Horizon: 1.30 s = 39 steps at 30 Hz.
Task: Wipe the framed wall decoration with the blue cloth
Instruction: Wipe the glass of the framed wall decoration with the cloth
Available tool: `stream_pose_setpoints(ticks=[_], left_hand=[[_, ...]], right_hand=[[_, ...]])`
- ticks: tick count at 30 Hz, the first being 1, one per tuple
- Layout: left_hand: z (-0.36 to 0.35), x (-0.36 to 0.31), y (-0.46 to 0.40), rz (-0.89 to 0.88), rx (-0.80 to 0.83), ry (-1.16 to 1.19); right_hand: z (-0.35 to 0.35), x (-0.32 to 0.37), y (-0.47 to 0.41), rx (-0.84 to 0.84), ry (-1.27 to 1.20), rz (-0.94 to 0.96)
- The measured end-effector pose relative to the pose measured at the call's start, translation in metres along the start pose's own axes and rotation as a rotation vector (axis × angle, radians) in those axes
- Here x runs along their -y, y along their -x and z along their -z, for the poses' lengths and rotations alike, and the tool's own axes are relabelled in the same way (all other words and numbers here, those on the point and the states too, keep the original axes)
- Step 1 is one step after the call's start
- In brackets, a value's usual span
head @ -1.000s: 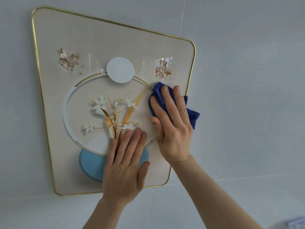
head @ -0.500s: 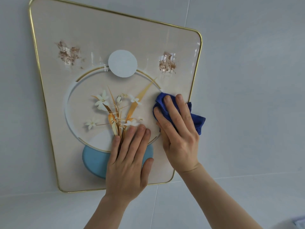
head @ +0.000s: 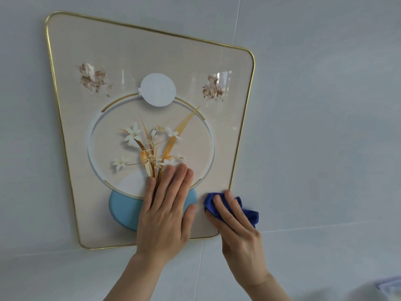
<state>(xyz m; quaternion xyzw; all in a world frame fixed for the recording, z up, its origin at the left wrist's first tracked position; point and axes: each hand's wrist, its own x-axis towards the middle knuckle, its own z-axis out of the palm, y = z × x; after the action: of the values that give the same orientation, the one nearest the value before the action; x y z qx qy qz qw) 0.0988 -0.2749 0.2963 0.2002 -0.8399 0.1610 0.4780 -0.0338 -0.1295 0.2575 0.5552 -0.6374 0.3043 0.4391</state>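
Observation:
The framed wall decoration (head: 121, 61) hangs on a pale tiled wall, a beige glossy panel with a thin gold rim, white flowers inside a ring and a blue vase shape. My left hand (head: 167, 211) lies flat on its lower middle, fingers spread, covering part of the vase. My right hand (head: 234, 227) presses the crumpled blue cloth (head: 249, 213) against the panel's lower right corner, at the gold rim. Part of the cloth sticks out to the right past my fingers.
Pale grey wall tiles (head: 325, 105) with thin grout lines surround the frame. A small pale blue object (head: 389, 286) shows at the bottom right edge.
My right hand has slid the blue cloth down the right side of the panel, from mid-height to the lower right corner. My left hand stays flat on the lower middle.

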Motion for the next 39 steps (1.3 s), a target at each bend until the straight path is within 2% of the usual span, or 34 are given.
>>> stream_pose_setpoints(ticks=[3,8,14,17,24,33,39], left_hand=[[0.011,-0.002,0.001,0.005,0.037,0.027],[0.030,-0.004,-0.002,0.002,0.050,0.056],[0.063,0.011,-0.059,0.051,-0.173,0.121],[0.074,0.025,-0.097,0.038,-0.228,0.073],[0.061,0.047,-0.115,-0.014,-0.227,-0.050],[0.055,0.048,-0.116,-0.032,-0.323,0.012],[0.054,0.047,-0.116,-0.032,-0.397,0.130]], right_hand=[[0.017,0.011,-0.011,-0.014,-0.141,-0.104],[0.062,0.024,-0.060,-0.192,-0.429,-0.365],[0.109,0.029,-0.175,-0.415,-0.640,-0.408],[0.098,0.026,-0.212,-0.461,-0.563,-0.365],[0.053,0.016,-0.237,-0.389,-0.179,-0.199],[0.036,0.026,-0.243,-0.485,-0.165,-0.182],[0.026,0.028,-0.244,-0.529,0.023,-0.088]])
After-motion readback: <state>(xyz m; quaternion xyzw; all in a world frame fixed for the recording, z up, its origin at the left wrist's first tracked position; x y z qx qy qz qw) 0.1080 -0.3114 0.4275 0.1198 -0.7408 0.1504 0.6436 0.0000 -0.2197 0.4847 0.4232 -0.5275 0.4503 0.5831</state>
